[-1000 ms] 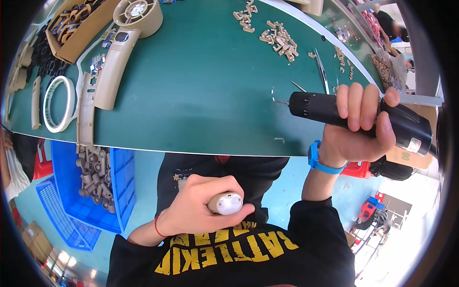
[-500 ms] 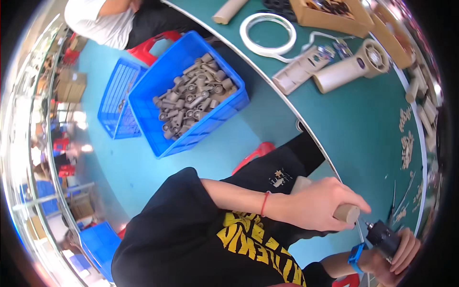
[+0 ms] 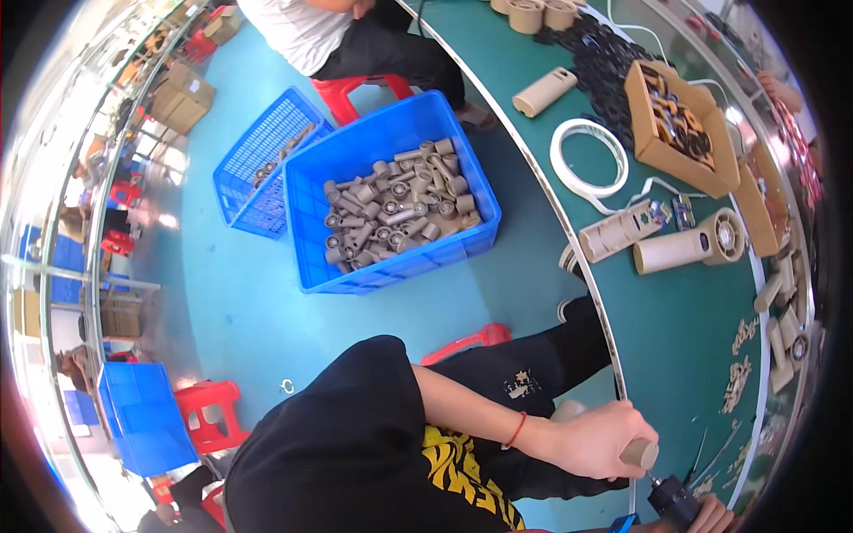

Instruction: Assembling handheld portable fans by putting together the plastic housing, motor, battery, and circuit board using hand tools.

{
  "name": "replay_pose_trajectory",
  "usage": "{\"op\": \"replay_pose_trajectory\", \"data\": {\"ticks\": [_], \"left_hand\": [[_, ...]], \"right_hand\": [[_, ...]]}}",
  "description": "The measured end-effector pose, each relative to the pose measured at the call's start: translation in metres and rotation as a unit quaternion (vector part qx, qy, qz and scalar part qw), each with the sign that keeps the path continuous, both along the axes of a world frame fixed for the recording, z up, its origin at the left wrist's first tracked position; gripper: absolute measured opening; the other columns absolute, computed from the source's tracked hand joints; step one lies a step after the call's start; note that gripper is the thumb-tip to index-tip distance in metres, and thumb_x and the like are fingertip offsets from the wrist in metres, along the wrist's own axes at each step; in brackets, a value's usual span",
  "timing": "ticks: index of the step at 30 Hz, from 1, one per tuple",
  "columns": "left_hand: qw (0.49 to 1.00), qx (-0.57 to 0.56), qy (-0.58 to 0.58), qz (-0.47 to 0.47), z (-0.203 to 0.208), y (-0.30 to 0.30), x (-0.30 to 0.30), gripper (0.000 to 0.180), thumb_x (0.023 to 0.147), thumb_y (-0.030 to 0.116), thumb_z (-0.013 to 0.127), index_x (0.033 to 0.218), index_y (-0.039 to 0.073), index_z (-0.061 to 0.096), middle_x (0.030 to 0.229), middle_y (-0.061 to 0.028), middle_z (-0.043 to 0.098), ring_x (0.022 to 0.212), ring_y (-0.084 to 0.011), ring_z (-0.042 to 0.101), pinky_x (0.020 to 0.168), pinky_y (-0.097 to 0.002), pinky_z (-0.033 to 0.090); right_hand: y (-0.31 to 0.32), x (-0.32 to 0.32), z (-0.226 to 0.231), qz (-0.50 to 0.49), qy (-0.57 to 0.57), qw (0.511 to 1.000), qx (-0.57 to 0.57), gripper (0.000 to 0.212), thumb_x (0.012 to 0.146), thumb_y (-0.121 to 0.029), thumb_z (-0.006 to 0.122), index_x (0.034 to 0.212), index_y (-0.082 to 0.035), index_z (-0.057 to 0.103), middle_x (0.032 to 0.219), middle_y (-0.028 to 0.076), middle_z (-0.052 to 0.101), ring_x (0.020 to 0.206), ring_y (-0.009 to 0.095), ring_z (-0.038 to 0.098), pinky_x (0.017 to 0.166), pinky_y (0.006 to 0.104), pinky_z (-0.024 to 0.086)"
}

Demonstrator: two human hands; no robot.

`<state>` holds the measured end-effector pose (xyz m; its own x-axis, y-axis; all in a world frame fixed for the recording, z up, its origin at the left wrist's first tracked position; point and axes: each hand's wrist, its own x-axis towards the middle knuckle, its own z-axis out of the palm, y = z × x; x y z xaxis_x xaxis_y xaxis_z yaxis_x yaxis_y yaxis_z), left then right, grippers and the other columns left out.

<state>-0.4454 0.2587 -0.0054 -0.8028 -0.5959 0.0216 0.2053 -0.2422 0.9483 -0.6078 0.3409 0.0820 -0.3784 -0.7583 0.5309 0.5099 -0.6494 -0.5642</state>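
Observation:
My left hand [image 3: 593, 439], with a red string at its wrist, is closed around a beige plastic fan part [image 3: 639, 454], whose round end sticks out past the fingers. A pale piece [image 3: 569, 409] shows behind that forearm; whether it belongs to the same part I cannot tell. At the lower right edge my right hand [image 3: 711, 515] grips a black power screwdriver [image 3: 675, 504], partly cut off by the picture's edge. Its bit points up toward the held part's end, close by; contact cannot be made out.
On the green table [image 3: 653, 346] lie an open beige fan housing [image 3: 620, 233], a fan body [image 3: 680, 252], a white tape ring [image 3: 558, 160] and small beige pieces [image 3: 737, 384]. A cardboard box [image 3: 680, 169] holds parts. Left, a blue bin [image 3: 391, 277] holds beige parts; a person [image 3: 298, 40] sits beyond.
The view has shifted, so the bin and table things appear farther right and my hands lower. Both hands keep their holds; the screwdriver bit looks nearer the fan part's end.

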Motion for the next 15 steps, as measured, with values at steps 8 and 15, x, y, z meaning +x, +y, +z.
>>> {"op": "replay_pose_trajectory", "data": {"ticks": [8, 15], "left_hand": [[0.999, -0.027, -0.014, -0.026, -0.003, 0.006, 0.006, 0.016, 0.087, 0.015, 0.068, 0.091, -0.001, 0.067, 0.074, -0.0094, 0.069, 0.054, -0.0155, 0.064, 0.06, -0.0304, 0.051], [0.997, -0.005, -0.001, -0.075, 0.004, 0.002, 0.007, 0.013, 0.087, 0.01, 0.067, 0.092, -0.001, 0.065, 0.078, -0.0072, 0.066, 0.053, -0.0113, 0.06, 0.052, -0.0253, 0.048]], "right_hand": [[0.003, -0.002, -0.011, -0.002, -0.096, 0.994, -0.048, 0.016, 0.084, -0.015, 0.061, 0.097, -0.006, 0.055, 0.059, -0.003, 0.042, 0.051, 0.009, 0.041, 0.052, 0.0232, 0.037], [0.009, -0.002, -0.01, -0.011, -0.091, 0.995, -0.027, 0.017, 0.088, -0.012, 0.06, 0.101, -0.001, 0.055, 0.06, -0.001, 0.042, 0.051, 0.01, 0.04, 0.055, 0.0244, 0.038]]}}
